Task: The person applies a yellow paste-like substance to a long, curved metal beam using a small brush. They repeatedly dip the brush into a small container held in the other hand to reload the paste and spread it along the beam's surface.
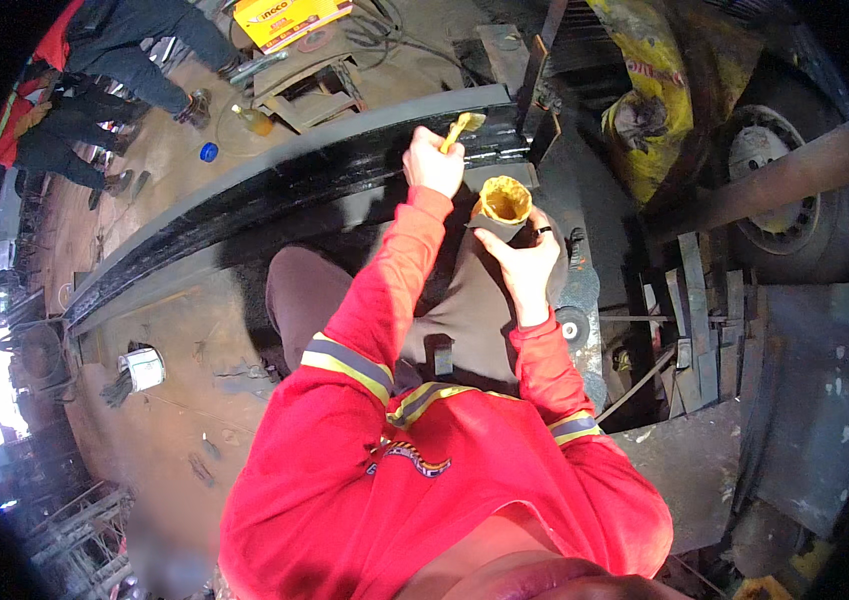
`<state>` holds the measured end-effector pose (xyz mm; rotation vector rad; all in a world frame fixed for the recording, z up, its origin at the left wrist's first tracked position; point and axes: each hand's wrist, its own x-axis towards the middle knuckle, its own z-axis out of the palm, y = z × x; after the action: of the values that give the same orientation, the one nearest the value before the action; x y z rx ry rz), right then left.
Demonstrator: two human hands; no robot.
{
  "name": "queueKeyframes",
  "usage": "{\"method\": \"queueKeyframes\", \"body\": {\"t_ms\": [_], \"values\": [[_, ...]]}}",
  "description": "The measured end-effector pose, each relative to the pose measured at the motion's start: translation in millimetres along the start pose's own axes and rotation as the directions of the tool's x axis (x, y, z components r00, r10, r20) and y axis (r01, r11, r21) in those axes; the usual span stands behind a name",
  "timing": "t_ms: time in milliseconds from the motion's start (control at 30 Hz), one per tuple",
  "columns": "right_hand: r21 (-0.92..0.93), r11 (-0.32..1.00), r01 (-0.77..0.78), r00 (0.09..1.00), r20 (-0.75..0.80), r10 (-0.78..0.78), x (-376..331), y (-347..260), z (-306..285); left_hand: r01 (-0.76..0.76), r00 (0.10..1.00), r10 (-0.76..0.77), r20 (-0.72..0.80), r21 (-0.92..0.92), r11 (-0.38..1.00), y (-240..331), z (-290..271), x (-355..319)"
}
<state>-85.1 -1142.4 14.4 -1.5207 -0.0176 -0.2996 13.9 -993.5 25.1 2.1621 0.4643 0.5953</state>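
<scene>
My left hand is closed around the yellow handle of a paintbrush, whose bristles point up and to the right. The brush is over a long steel beam with a glossy black inner face; whether the bristles touch it I cannot tell. Below and right of the brush, my right hand grips a small paint cup from its near side. Yellow stains coat the rim and inside of the cup, and its contents are hard to make out. The cup is held above my right knee.
Two people's legs show at far left. Beyond the beam are a yellow box, a bottle and a blue round object. A white can stands at left. Metal scraps and a wheel are at right.
</scene>
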Motion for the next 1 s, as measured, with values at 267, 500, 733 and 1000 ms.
{"method": "queueKeyframes", "body": {"t_ms": [267, 500, 733, 1000], "values": [[-0.029, 1.0, 0.005, 1.0, -0.017, -0.006, 1.9, -1.7, -2.4, -0.373, 0.914, 0.356, 0.197, 0.056, 0.926, 8.4, -31.0, -8.4], [-0.005, 1.0, -0.03, 0.999, 0.014, 0.03, 1.8, -6.9, 0.6, -0.865, 0.503, 0.667, 0.55, 0.328, 0.381, -1.7, -45.3, 52.5], [-0.021, 1.0, 0.017, 1.0, 0.009, -0.016, 2.8, -0.6, -3.3, -0.905, 0.425, 0.49, 0.761, 0.371, 0.209, -3.0, -83.2, 48.3], [-0.014, 1.0, -0.004, 1.0, 0.03, 0.005, 2.0, 4.0, 1.9, -0.871, 0.488, 0.55, 0.677, 0.34, 0.354, -9.3, -52.3, 40.0]]}}
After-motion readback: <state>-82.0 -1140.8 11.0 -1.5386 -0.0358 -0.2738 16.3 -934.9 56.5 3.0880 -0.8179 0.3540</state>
